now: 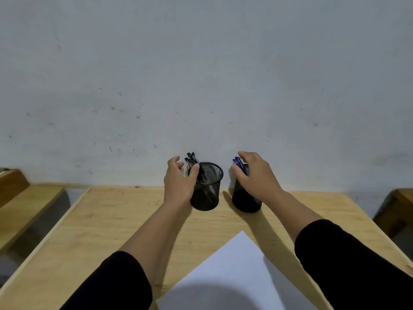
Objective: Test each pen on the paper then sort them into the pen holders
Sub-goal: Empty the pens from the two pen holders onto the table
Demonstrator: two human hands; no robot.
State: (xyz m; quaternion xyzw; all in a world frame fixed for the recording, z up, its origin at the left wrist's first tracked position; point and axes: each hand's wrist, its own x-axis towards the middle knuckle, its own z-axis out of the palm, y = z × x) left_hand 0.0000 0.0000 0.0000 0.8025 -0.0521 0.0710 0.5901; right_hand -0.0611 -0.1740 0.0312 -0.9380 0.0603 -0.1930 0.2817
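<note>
Two black mesh pen holders stand at the table's far edge by the wall. The left holder [206, 186] contains several black pens [191, 159]. My left hand [178, 182] curves around its left side, with the thumb on the rim and the fingers spread apart from the pens. The right holder [242, 199] contains blue pens [238, 162]. My right hand [256, 175] lies over its top, thumb by the rim, fingers reaching past the blue pens; its grip is hidden. A white sheet of paper [232, 269] lies near me.
The wooden table [116, 220] ends at a grey wall [201, 74] right behind the holders. Wooden benches or desks stand at the far left [26, 198] and far right [395, 209], with gaps beside the table.
</note>
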